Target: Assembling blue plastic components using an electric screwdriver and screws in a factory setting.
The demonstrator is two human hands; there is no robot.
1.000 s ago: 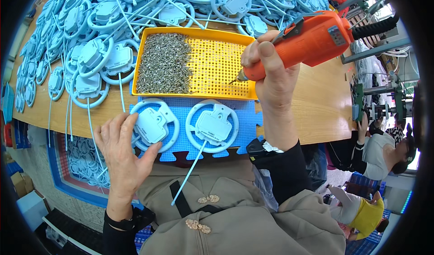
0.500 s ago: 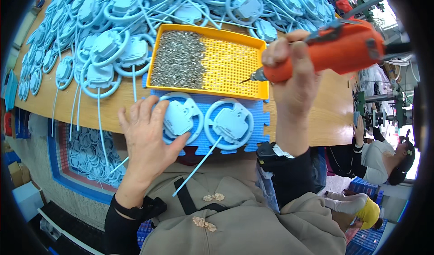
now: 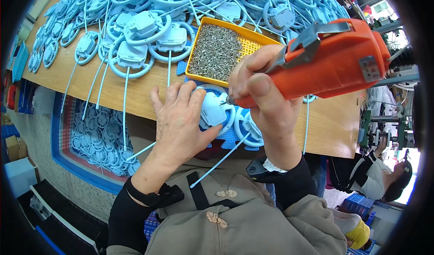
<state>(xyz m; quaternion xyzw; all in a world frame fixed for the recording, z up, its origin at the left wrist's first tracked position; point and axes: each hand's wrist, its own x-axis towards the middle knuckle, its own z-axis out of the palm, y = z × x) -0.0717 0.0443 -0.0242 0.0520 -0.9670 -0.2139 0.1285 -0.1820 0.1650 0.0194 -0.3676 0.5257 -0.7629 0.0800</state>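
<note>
The left hand (image 3: 178, 121) lies flat, fingers spread, pressing a pale blue ring-shaped plastic part (image 3: 216, 110) onto the wooden bench (image 3: 135, 90). The right hand (image 3: 266, 96) is clenched round an orange electric screwdriver (image 3: 334, 60), whose tip meets that part.

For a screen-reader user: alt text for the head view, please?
A right hand holds an orange electric screwdriver to a pale blue ring-shaped plastic part steadied by the left hand, beside a yellow tray of screws.

I see a matt orange plastic screwdriver (image 3: 334, 63), shiny metal screws (image 3: 216, 51), smooth pale-blue plastic rings (image 3: 216, 110), a wooden bench (image 3: 113, 90).
</note>
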